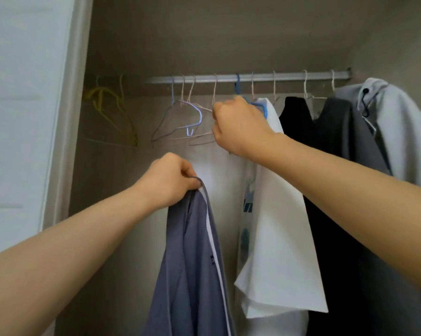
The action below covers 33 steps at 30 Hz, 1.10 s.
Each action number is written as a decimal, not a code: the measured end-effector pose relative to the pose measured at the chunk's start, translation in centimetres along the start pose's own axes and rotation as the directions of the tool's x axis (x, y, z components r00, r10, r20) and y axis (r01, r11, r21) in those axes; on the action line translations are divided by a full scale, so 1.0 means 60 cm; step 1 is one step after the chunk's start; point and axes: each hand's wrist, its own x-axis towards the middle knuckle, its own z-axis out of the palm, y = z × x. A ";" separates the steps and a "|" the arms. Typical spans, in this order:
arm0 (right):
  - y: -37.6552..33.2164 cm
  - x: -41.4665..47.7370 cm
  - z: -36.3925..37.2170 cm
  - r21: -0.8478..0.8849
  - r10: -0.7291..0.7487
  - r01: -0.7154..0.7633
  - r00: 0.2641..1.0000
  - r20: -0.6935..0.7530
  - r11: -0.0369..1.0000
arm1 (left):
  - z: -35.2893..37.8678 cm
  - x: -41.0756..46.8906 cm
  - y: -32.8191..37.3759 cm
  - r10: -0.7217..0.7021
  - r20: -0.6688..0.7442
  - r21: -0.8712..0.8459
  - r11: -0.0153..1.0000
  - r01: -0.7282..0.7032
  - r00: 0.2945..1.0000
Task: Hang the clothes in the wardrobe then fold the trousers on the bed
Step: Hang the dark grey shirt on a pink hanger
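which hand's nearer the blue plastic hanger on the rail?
Right. The right hand is curled right beside the blue plastic hanger, just under its hook; the left hand is lower and to the left, gripping a grey-blue shirt.

Empty hangers left of hung clothes

White panelled door far left; pale frame beside it. Yellow hangers bunched in dim corner.
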 end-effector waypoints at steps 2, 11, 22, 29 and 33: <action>0.018 0.037 -0.009 -0.048 0.044 -0.044 0.999 0.009 0.998 | -0.004 0.017 0.010 -0.002 -0.011 0.040 0.999 0.002 1.000; 0.081 0.123 0.013 -0.163 0.252 -0.224 0.951 0.181 0.961 | 0.006 0.039 -0.003 -0.001 -0.062 -0.001 1.000 0.001 0.998; 0.127 0.124 0.062 -0.268 0.413 -0.354 0.886 0.211 0.896 | 0.002 0.030 -0.003 0.004 -0.065 0.020 1.000 -0.002 0.998; 0.139 0.117 0.070 -0.208 0.431 -0.386 0.863 0.264 0.899 | 0.003 0.031 -0.001 0.007 -0.067 0.052 0.999 -0.004 0.998; 0.131 0.114 0.073 -0.241 0.356 -0.287 0.876 0.326 0.927 | 0.003 0.031 -0.001 0.007 -0.066 0.060 0.998 -0.003 0.998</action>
